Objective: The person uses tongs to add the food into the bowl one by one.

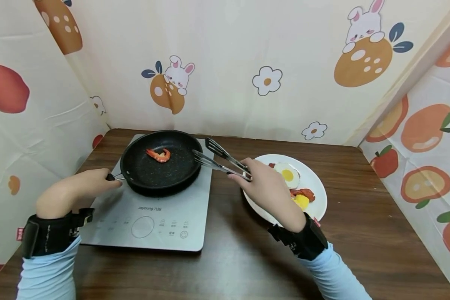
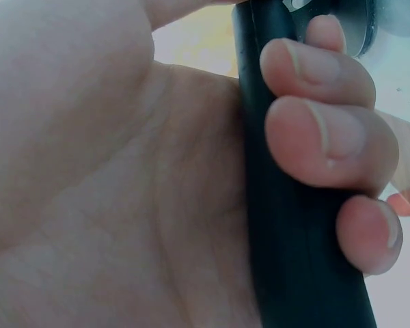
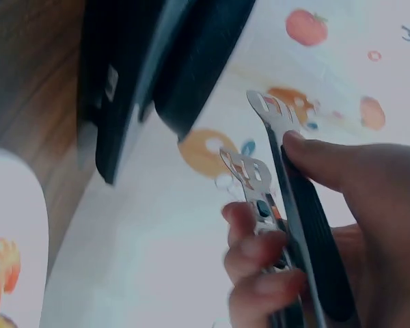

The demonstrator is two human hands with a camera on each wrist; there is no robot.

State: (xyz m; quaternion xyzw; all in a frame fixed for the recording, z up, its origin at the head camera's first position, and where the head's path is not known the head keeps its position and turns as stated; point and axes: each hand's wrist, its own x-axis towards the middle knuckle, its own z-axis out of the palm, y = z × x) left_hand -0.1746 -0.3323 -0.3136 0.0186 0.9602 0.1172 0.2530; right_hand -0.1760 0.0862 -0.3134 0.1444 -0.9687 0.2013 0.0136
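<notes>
In the head view, my left hand (image 1: 76, 189) grips the handle of a black frying pan (image 1: 183, 162). The left wrist view shows its fingers curled round the black handle (image 2: 307, 239). One orange-red shrimp (image 1: 159, 156) lies in the pan. My right hand (image 1: 268, 191) holds metal tongs (image 1: 225, 155) whose slotted, spread tips point at the pan's right rim; nothing is between them. In the right wrist view, thumb and fingers wrap the black-gripped tongs (image 3: 311, 232). Beneath the right hand is a white plate (image 1: 316, 181) with a fried egg (image 1: 290, 177), reddish meat pieces (image 1: 306, 193) and a yellow piece (image 1: 301, 202).
The pan sits over a silver induction cooktop (image 1: 116, 221) with a touch panel at its front. Cooktop and plate are on a dark wooden table (image 1: 240, 258). Printed curtains (image 1: 225, 83) with fruit, rabbits and flowers close off the back and both sides.
</notes>
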